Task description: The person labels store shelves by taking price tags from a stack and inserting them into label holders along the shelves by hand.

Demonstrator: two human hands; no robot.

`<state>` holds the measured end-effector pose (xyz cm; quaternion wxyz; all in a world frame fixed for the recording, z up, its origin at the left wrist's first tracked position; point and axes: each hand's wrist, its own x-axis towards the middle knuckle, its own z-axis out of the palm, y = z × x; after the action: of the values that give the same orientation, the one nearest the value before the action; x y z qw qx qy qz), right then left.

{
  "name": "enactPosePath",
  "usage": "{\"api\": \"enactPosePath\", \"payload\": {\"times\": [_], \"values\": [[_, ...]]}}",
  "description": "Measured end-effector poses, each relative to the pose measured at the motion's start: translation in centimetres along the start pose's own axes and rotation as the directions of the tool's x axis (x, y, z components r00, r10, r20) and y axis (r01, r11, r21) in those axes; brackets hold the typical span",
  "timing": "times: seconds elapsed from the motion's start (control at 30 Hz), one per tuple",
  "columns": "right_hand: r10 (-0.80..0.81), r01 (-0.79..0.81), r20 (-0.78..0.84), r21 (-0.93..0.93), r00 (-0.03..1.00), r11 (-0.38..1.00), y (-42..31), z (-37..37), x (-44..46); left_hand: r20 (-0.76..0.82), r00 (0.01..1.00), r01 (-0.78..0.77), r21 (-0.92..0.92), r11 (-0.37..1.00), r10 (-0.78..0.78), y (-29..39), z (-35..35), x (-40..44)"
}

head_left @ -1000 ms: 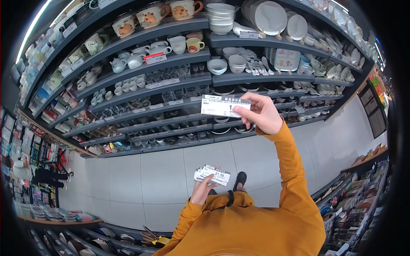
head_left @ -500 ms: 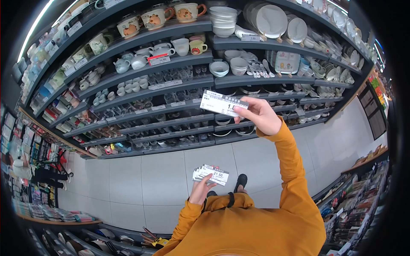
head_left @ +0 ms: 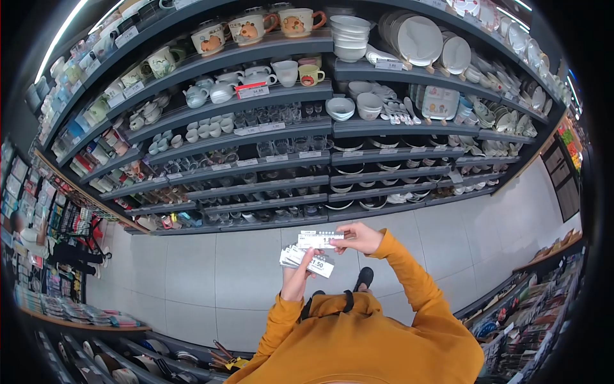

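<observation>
My left hand (head_left: 298, 276) is closed on a fanned stack of white price tags (head_left: 318, 265), its thumb lying over them. Between the thumb and fingers of my right hand (head_left: 360, 239) is a single price tag (head_left: 313, 240), held flat just above the stack. The lower edge of that tag comes close to or overlaps the stack; whether they touch I cannot tell. Both hands are low in front of my body, over the tiled floor (head_left: 249, 275).
Ahead stand shelves (head_left: 275, 96) with mugs (head_left: 247, 29), bowls (head_left: 350, 37), plates (head_left: 419, 40) and glasses. More goods racks (head_left: 531, 313) are at the right and behind me. A person (head_left: 67, 255) stands at the far left beside a cart.
My right hand has come down and toward me with its tag, from in front of the shelves to the stack in my left hand. The shelves sit slightly lower and farther right in view.
</observation>
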<state>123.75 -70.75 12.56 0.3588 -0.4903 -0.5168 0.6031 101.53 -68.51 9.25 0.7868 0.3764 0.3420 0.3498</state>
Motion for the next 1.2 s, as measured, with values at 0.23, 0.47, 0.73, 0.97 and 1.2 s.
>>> {"api": "enactPosePath", "payload": {"times": [0.23, 0.47, 0.73, 0.97, 1.2], "values": [[-0.120, 0.122, -0.094, 0.015, 0.988, 0.992, -0.9, 0.0, 0.7, -0.050, 0.997, -0.061, 0.007, 0.998, 0.062, 1.3, 0.7, 1.5], [-0.213, 0.275, -0.272, 0.214, 0.938, 0.938, -2.6, 0.2, 1.6, -0.077, 0.976, -0.202, 0.003, 0.979, 0.202, 3.9, 1.6, 2.3], [-0.130, 0.274, -0.379, 0.355, 0.916, 0.894, 0.5, 0.1, 2.6, -0.182, 0.959, -0.229, -0.035, 0.973, 0.219, 5.7, 2.6, 3.3], [-0.209, 0.301, -0.438, 0.152, 0.875, 0.941, -2.5, 0.9, 2.9, -0.173, 0.947, -0.270, 0.029, 0.962, 0.271, 6.1, 2.2, 4.5], [-0.220, 0.301, -0.403, 0.147, 0.888, 0.942, -2.6, -0.3, 5.0, -0.153, 0.956, -0.244, 0.065, 0.968, 0.251, 6.9, 1.8, 5.9]]}}
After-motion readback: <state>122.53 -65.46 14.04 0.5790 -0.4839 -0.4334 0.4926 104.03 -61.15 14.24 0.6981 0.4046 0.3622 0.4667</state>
